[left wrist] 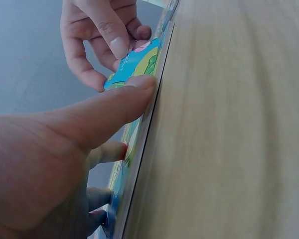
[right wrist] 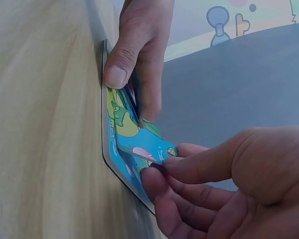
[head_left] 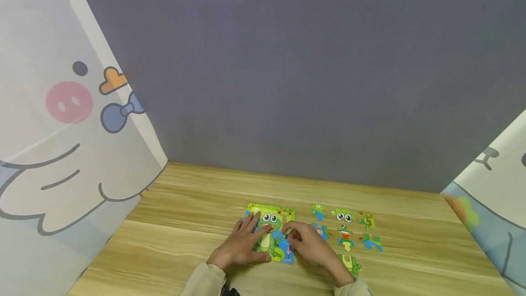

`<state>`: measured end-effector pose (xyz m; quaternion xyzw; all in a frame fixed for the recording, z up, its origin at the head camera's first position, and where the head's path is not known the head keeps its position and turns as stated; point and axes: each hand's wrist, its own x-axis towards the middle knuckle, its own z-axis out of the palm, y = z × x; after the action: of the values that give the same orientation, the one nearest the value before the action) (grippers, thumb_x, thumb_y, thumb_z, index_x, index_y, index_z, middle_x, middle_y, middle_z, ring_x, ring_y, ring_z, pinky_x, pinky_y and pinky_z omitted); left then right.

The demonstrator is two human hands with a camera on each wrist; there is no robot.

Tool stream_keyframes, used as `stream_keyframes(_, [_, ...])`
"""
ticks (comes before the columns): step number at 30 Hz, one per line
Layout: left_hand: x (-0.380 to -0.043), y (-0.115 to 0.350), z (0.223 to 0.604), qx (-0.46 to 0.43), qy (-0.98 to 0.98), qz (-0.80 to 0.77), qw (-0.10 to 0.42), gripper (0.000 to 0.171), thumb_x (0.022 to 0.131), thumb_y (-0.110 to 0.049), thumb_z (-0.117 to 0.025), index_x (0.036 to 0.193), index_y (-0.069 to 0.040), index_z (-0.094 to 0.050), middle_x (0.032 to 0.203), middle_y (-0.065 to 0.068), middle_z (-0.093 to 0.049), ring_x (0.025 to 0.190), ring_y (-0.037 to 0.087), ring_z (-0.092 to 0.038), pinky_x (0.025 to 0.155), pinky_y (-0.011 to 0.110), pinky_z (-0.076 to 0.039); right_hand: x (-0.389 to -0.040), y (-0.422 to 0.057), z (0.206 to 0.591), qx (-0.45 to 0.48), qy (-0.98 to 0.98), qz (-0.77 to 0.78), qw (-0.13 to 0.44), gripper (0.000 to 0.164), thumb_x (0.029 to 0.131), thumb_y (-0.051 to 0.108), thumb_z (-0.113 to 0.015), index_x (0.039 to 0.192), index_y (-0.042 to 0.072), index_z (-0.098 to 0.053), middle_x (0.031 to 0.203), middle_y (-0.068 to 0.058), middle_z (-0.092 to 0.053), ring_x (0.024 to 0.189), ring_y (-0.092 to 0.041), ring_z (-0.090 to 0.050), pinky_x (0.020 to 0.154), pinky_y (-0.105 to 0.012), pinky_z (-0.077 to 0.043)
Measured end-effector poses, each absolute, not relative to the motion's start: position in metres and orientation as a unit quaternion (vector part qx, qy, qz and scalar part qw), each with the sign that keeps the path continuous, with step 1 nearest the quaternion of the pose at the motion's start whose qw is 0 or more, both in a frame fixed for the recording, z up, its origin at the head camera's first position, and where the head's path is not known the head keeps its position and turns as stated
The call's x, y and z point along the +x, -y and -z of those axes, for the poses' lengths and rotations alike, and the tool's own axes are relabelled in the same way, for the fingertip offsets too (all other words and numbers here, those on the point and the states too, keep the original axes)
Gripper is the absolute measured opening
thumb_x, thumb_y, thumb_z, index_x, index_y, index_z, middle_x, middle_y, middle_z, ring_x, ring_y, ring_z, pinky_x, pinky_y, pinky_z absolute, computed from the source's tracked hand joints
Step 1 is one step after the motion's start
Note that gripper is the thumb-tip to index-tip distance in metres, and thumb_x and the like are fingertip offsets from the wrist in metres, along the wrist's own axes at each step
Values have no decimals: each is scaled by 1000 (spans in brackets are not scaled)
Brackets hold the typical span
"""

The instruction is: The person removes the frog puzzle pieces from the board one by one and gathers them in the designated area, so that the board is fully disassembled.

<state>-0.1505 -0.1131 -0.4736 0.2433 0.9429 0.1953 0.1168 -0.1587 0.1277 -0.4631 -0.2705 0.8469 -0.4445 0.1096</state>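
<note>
A frog jigsaw board (head_left: 269, 209) lies on the wooden table, showing a green frog on a blue and green ground. My left hand (head_left: 241, 245) rests on its left side with fingers spread, the thumb pressing near the lower edge. At the board's right side, my right hand (head_left: 310, 242) pinches a puzzle piece (right wrist: 139, 137) between thumb and fingertips. That blue piece, with yellow and pink on it, is tilted up from the board, its raised edge at the right fingers in the right wrist view. The left palm and fingers hide part of the frog.
Right of the board, several loose puzzle pieces lie in rough rows, among them an eyes piece (head_left: 344, 216), a mouth piece (head_left: 345, 233) and a belly piece (head_left: 350, 264). The right forearm partly covers the nearest ones. A grey panel (head_left: 287, 81) rises behind the table (head_left: 185, 204).
</note>
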Motion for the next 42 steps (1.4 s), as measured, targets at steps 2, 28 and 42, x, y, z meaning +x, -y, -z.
stream_keyframes(2, [-150,113,473,243,-943,-195,117,79,88,-55,-69,154,-22,-40,168,21,-16,155,44,-16,121,66,-19,-158,-128,462,-268,-844,451,109,20,94,-4,-60,113,-4,-65,84,-9,-66,66,-3,-61,58,-16,-49])
stream_keyframes(28, [-151,115,476,246,-940,-204,120,80,89,-55,-68,155,-22,-38,168,21,-13,156,44,-13,121,68,-17,-162,-170,452,-205,-799,541,167,29,96,-2,-56,125,-8,-61,105,-19,-64,87,-16,-65,74,-32,-62])
stream_keyframes(42, [-149,114,475,249,-941,-201,114,79,89,-53,-69,155,-21,-39,168,22,-15,156,44,-15,121,67,-18,-160,-218,451,-211,-777,567,172,34,97,-1,-55,128,-15,-55,109,-24,-60,87,-9,-62,76,-27,-61])
